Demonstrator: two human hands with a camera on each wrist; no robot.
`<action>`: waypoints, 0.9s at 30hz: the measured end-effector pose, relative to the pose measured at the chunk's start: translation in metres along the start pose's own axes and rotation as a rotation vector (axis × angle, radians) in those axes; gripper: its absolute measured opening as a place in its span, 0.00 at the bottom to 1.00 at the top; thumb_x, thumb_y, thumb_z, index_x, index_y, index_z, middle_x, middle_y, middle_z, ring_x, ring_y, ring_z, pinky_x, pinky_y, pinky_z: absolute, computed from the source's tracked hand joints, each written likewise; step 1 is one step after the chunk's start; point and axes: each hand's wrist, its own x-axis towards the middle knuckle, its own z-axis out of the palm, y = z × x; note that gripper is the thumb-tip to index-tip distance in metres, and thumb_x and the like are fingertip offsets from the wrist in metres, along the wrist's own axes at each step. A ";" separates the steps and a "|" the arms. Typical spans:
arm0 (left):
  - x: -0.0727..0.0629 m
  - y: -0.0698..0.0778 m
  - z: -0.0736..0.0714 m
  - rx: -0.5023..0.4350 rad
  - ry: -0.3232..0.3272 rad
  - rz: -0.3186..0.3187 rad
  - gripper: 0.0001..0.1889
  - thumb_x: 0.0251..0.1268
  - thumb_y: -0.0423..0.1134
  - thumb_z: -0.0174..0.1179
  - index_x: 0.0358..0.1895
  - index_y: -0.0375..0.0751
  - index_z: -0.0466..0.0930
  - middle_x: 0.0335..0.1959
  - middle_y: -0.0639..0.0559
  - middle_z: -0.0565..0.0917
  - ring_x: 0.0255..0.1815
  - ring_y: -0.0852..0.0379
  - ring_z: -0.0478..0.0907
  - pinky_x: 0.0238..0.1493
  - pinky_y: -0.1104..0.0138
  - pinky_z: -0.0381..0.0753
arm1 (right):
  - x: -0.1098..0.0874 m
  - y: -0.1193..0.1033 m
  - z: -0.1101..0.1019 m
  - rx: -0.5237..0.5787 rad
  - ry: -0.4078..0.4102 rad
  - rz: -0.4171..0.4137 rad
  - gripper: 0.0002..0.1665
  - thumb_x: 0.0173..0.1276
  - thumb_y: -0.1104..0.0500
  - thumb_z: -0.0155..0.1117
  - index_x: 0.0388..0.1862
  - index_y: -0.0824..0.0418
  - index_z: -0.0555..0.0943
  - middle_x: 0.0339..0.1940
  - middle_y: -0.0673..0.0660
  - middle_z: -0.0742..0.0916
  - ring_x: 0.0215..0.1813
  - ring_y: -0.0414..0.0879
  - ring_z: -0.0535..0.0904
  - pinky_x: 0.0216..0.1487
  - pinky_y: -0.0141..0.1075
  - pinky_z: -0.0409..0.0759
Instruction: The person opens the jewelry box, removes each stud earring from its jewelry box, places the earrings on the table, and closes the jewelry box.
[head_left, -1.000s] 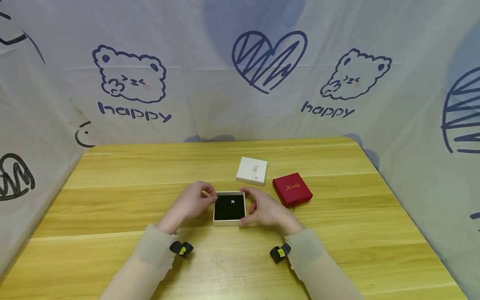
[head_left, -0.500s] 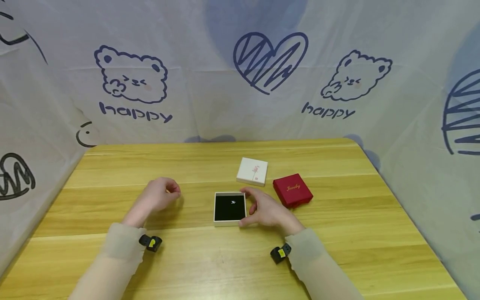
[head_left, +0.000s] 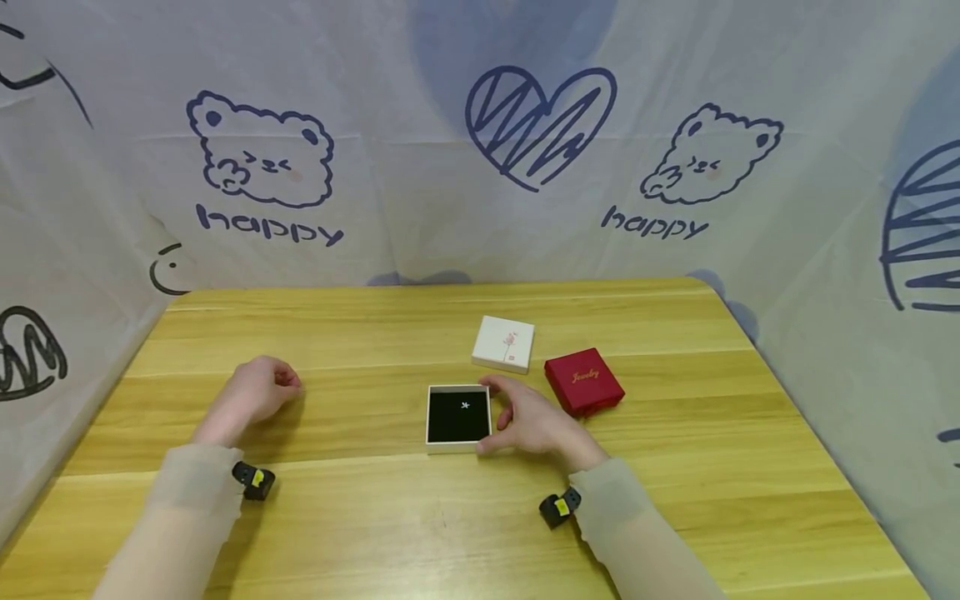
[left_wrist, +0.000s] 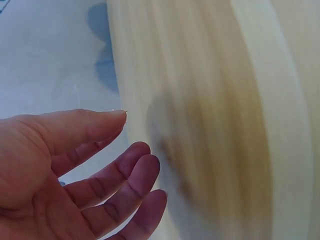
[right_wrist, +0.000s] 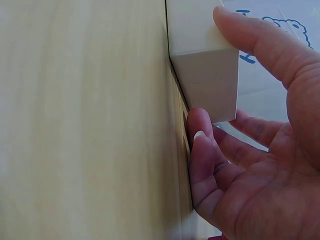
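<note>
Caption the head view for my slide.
Right hand holding an open, black-lined white box on a wooden table, left hand apart, red box nearby.

Open-topped white box [head_left: 453, 448] with black pad [head_left: 450, 425], flat on table [head_left: 360, 533], tiny star-shaped piece [head_left: 465, 406] on pad

Your right fingers [head_left: 507, 386] hold the open box [head_left: 453, 447]; past them lies a white square [head_left: 497, 337], and right of them a red box [head_left: 582, 382].
</note>
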 end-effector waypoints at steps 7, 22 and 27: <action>0.001 -0.015 -0.004 0.013 0.009 0.012 0.07 0.66 0.34 0.62 0.32 0.34 0.83 0.33 0.43 0.83 0.33 0.49 0.74 0.39 0.55 0.73 | 0.000 0.000 0.001 0.000 -0.003 -0.005 0.55 0.48 0.53 0.83 0.74 0.55 0.64 0.55 0.56 0.76 0.36 0.47 0.76 0.38 0.39 0.74; 0.001 -0.018 -0.006 0.012 -0.013 -0.051 0.07 0.67 0.35 0.61 0.35 0.33 0.83 0.36 0.40 0.82 0.35 0.47 0.75 0.41 0.51 0.73 | -0.001 0.001 0.002 0.001 0.000 -0.016 0.55 0.49 0.53 0.83 0.74 0.56 0.64 0.54 0.56 0.76 0.36 0.47 0.76 0.37 0.39 0.74; 0.000 -0.017 -0.007 0.011 -0.022 -0.073 0.07 0.67 0.35 0.62 0.37 0.33 0.84 0.38 0.39 0.83 0.37 0.45 0.75 0.43 0.49 0.73 | -0.001 0.001 0.001 0.006 -0.002 -0.014 0.55 0.49 0.54 0.83 0.74 0.57 0.64 0.53 0.56 0.76 0.36 0.48 0.76 0.37 0.39 0.74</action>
